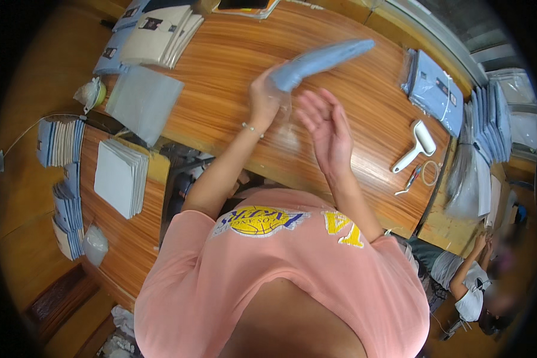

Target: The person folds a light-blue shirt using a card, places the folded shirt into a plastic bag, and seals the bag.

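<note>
A folded light-blue garment in a clear plastic bag (325,61) is held up edge-on above the wooden table (221,65). My left hand (265,100) is closed round its near left end, where loose clear film hangs below the fingers. To the right of that film, my right hand (329,128) is raised with its palm showing and fingers stretched out. It holds nothing and stays apart from the packet. Motion slightly smears both hands.
Bagged blue garments (437,89) lie at the back right. Nearer are a white lint roller (416,146), small snips (409,179) and a tape ring (430,173). Clear bags (144,101), cream packets (158,36) and white boards (121,177) lie left. Another person (468,286) sits right.
</note>
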Action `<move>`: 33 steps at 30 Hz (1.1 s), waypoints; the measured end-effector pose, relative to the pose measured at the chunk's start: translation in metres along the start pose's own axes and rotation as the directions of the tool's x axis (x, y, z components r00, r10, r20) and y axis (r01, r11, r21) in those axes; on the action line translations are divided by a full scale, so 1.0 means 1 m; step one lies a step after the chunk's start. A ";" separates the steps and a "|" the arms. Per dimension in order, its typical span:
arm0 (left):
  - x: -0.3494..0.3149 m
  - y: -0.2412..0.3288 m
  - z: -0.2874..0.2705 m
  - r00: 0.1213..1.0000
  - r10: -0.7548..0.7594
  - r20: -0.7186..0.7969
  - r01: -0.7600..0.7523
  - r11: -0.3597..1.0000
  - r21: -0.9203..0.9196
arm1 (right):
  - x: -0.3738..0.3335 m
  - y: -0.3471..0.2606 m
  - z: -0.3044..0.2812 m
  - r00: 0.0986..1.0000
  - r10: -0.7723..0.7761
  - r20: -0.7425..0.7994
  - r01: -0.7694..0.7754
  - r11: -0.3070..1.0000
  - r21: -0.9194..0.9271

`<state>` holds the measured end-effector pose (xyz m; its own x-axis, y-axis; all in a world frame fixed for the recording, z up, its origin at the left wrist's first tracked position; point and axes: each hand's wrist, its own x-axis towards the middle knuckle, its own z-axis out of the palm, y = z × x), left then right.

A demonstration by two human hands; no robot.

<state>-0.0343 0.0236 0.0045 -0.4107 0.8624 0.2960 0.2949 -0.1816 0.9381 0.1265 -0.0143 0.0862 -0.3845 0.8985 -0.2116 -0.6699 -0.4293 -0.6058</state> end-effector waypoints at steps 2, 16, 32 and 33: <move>-0.007 0.011 0.027 0.870 -0.383 -0.311 0.318 0.917 -0.239 | -0.001 0.013 -0.036 0.954 -0.188 -0.234 0.123 0.956 -0.265; -0.062 0.029 -0.069 0.587 -0.245 0.772 0.220 0.966 0.139 | -0.001 -0.007 -0.140 0.957 -0.240 -0.161 -0.135 0.120 -0.984; -0.108 -0.066 -0.046 0.508 0.300 0.807 -0.746 0.622 0.239 | 0.007 0.069 -0.086 0.723 -0.090 0.685 0.299 -0.853 -0.428; -0.107 -0.065 -0.045 0.511 0.287 0.810 -0.733 0.638 0.236 | 0.013 0.070 -0.089 0.740 -0.075 0.668 0.298 -0.854 -0.426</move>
<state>-0.0480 -0.0784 -0.0797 0.5738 0.7717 0.2744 0.6929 -0.6360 0.3396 0.1311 -0.0241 -0.0268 -0.6588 0.6365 0.4011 0.7281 0.6735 0.1272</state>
